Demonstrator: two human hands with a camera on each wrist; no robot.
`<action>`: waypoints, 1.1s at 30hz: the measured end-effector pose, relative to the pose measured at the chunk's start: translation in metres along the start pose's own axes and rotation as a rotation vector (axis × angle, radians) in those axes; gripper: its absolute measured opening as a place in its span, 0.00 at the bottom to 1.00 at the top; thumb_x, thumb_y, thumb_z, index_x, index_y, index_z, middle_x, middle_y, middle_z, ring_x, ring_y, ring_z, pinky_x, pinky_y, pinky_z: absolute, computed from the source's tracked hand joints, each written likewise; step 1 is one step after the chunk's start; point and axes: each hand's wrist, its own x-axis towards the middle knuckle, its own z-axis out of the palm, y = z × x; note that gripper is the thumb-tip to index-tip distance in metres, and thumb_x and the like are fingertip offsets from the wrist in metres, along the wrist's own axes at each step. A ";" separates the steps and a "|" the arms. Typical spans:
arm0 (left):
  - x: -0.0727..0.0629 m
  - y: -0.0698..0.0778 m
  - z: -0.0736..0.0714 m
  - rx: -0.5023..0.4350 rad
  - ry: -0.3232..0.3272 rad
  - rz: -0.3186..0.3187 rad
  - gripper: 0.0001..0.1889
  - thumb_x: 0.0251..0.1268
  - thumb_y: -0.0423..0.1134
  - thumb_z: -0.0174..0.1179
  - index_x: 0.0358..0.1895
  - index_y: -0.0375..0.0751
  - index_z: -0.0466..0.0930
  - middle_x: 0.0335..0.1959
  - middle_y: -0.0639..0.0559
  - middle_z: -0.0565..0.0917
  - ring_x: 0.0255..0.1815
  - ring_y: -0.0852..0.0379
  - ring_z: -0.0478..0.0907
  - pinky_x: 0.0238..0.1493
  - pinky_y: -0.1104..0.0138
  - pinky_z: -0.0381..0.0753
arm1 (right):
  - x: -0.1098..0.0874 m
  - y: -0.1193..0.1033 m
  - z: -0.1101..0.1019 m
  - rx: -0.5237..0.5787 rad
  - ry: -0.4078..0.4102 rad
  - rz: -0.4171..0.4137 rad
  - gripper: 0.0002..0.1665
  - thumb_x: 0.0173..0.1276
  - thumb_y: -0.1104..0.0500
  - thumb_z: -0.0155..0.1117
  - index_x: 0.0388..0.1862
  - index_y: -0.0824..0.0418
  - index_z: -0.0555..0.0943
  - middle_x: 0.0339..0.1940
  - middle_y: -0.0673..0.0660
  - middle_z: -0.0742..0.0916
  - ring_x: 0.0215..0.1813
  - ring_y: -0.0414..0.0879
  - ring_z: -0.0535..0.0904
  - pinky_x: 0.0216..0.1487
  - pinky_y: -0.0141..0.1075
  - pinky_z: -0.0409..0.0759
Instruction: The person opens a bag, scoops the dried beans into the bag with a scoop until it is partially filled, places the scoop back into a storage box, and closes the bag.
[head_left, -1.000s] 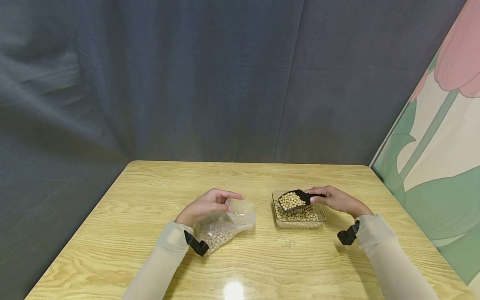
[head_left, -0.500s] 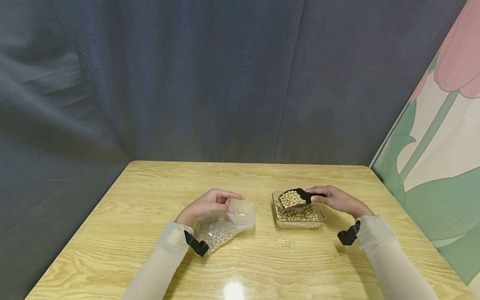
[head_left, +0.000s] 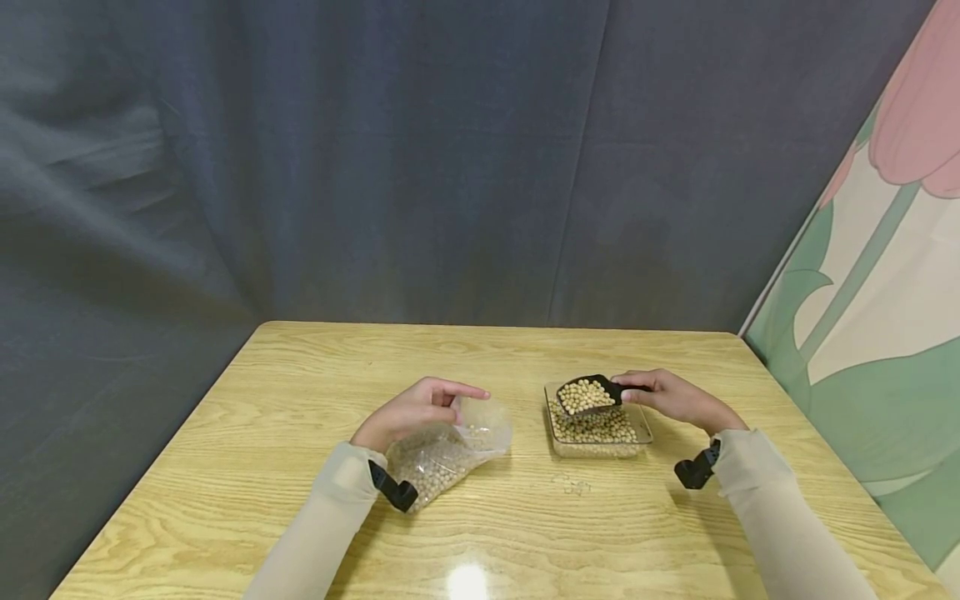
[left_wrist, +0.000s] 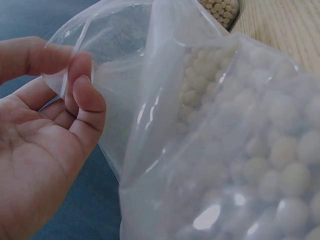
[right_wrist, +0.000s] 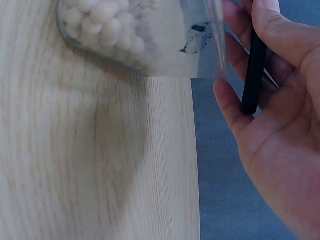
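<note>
- The scoop (head_left: pixel 611 389) is right of centre in the head view, over the far half of the clear container (head_left: pixel 600 451), its bowl filled with a heap of pale beans (head_left: pixel 583 397). Whether its underside touches the beans below, you cannot tell.
- Your right hand (head_left: pixel 671 400) grips the scoop's black handle; in the right wrist view, fingers and thumb close round it at upper right.
- Watch the tilt: the heap sits near the scoop's front lip, so a dip or a turn of your wrist could likely shed beans. A knock on the container's rim might do the same.
- The plastic bag (head_left: pixel 433 467) lies on its side left of centre, beans inside, its mouth facing right.
- Your left hand (head_left: pixel 411 408) pinches the bag's edge between thumb and finger (the left wrist view shows this best, at left). Should that pinch slip, the limp film could fold over the opening; lifting the bag's closed end could spill beans.
- Small clear strands (head_left: pixel 574 487) lie on the worktop (head_left: pixel 525 542), just below the container in the head view.
</note>
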 end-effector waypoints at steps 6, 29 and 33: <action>0.000 -0.002 0.000 -0.012 -0.012 0.016 0.25 0.63 0.22 0.48 0.64 0.30 0.71 0.20 0.53 0.73 0.21 0.56 0.61 0.35 0.67 0.72 | -0.001 0.000 -0.001 -0.004 0.007 0.006 0.30 0.74 0.52 0.53 0.67 0.71 0.69 0.68 0.74 0.69 0.69 0.71 0.62 0.62 0.62 0.66; 0.000 -0.001 0.000 -0.009 -0.018 0.025 0.25 0.61 0.20 0.47 0.64 0.28 0.71 0.20 0.52 0.75 0.21 0.58 0.63 0.30 0.67 0.69 | 0.000 -0.015 -0.005 -0.003 0.052 0.026 0.32 0.75 0.50 0.51 0.70 0.68 0.67 0.70 0.72 0.67 0.71 0.70 0.60 0.64 0.62 0.65; 0.000 -0.002 0.000 -0.012 -0.018 0.031 0.25 0.62 0.21 0.47 0.64 0.28 0.71 0.20 0.52 0.75 0.22 0.56 0.63 0.33 0.68 0.73 | 0.002 -0.019 -0.005 0.000 0.051 0.017 0.32 0.75 0.49 0.51 0.70 0.68 0.66 0.71 0.73 0.66 0.71 0.70 0.59 0.64 0.62 0.64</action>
